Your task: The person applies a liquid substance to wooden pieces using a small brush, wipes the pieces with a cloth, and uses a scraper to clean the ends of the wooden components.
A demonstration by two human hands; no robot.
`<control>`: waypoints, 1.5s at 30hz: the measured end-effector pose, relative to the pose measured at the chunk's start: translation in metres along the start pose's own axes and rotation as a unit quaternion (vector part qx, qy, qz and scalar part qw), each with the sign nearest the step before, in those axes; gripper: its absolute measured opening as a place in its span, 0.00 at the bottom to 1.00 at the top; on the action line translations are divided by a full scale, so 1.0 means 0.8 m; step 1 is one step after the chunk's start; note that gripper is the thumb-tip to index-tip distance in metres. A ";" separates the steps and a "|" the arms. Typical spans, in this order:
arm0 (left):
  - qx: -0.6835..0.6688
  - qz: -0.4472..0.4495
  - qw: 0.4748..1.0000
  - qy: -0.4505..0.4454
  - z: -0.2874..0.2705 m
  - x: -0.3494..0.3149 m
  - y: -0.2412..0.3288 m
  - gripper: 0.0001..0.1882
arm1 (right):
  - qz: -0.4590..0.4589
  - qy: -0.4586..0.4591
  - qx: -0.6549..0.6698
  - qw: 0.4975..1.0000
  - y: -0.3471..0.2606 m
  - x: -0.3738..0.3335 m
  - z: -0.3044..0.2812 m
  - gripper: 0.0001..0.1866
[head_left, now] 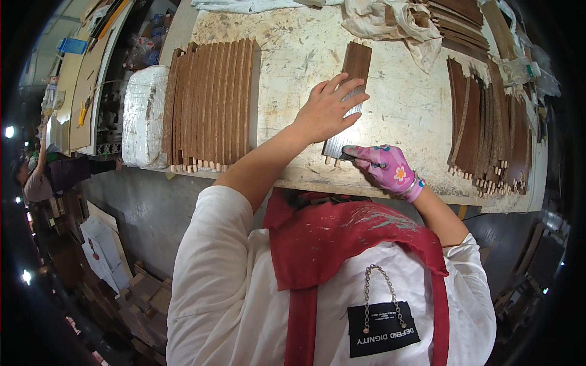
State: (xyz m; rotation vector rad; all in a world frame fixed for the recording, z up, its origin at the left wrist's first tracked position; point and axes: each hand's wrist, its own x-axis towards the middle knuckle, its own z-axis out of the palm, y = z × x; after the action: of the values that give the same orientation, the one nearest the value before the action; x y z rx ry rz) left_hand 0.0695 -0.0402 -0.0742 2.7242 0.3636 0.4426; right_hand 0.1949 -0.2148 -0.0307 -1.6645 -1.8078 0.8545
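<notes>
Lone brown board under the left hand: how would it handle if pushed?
The board is probably stiff: its long edges look straight. Lying flat, it seems unlikely to roll or tip. Pegs sticking out of its ends could snag.

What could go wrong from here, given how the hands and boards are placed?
The bare left hand lies on the brown board, so a splinter might get in. The board's pegs, beside the gloved right hand, sit near the front edge of the table and might get knocked if the board slides. The boards at the right lean unevenly and could topple if bumped.
</notes>
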 end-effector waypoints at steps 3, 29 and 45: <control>-0.002 0.000 1.000 0.001 0.001 0.001 -0.001 0.22 | 0.053 -0.026 0.114 0.992 0.002 0.001 0.000 0.20; 0.002 0.002 1.000 0.016 0.004 -0.003 -0.002 0.23 | -0.026 -0.008 -0.046 0.999 -0.011 -0.002 -0.010 0.19; 0.006 0.005 1.000 0.025 0.004 -0.003 0.000 0.22 | -0.074 -0.061 -0.198 0.975 -0.023 0.013 -0.017 0.19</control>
State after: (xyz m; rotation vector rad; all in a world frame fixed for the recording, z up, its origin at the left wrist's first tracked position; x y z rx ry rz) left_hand 0.0688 -0.0417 -0.0778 2.7325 0.3657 0.5132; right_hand 0.1920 -0.2041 -0.0087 -1.7095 -2.2736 0.5665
